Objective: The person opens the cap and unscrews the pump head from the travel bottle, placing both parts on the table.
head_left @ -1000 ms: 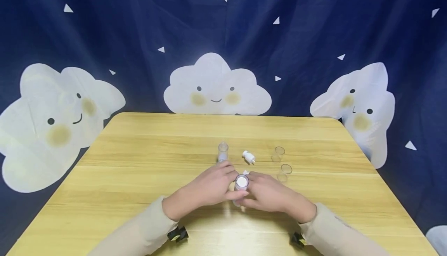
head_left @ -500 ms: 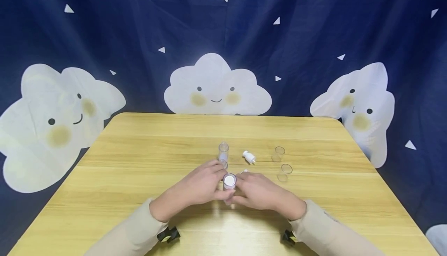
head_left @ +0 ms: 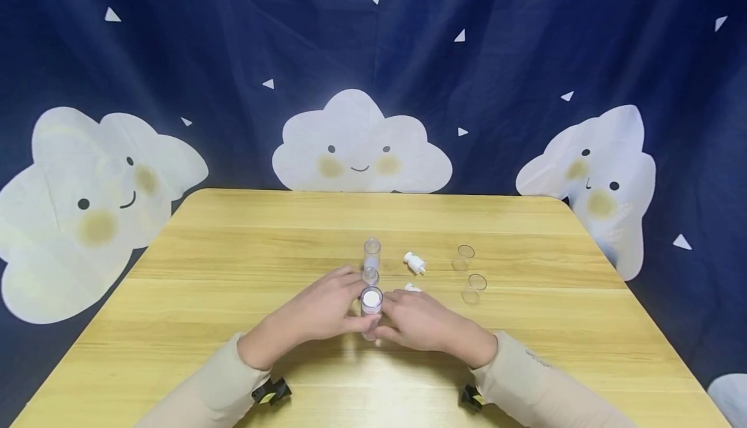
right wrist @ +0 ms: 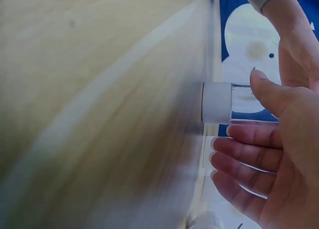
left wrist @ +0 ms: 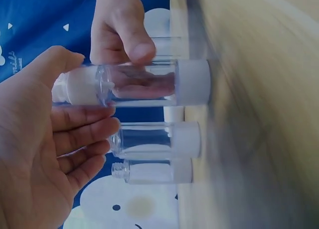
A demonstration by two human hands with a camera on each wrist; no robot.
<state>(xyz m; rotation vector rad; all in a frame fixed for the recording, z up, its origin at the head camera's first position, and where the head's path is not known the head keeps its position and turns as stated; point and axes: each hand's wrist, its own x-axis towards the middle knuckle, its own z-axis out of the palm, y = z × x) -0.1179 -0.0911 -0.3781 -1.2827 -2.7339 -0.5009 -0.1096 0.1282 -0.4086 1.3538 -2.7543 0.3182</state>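
Observation:
A clear pump bottle (head_left: 371, 299) with a white base (left wrist: 193, 83) stands upright near the table's middle, its white pump head (left wrist: 82, 85) seated on top under a clear collar. My left hand (head_left: 315, 308) grips it near the top, thumb on one side and fingers on the other. Lower down, my right hand (head_left: 428, 327) has its thumb and index finger around the clear body, the other fingers relaxed. Behind stand two more clear bottles, one close (left wrist: 154, 139) and one farther back (head_left: 371, 253), both with bare threaded necks in the left wrist view.
A white pump head (head_left: 415, 262) lies right of the back bottle. Another white piece (head_left: 412, 288) shows partly behind my right hand. Two clear caps (head_left: 465, 258) stand farther right on the wooden table (head_left: 233, 253). A dark blue cloud-print curtain (head_left: 496, 78) hangs behind.
Both hands have moved left together with the bottle, which now lines up in front of the other two. The middle bottle, earlier covered by my left hand, has come into view.

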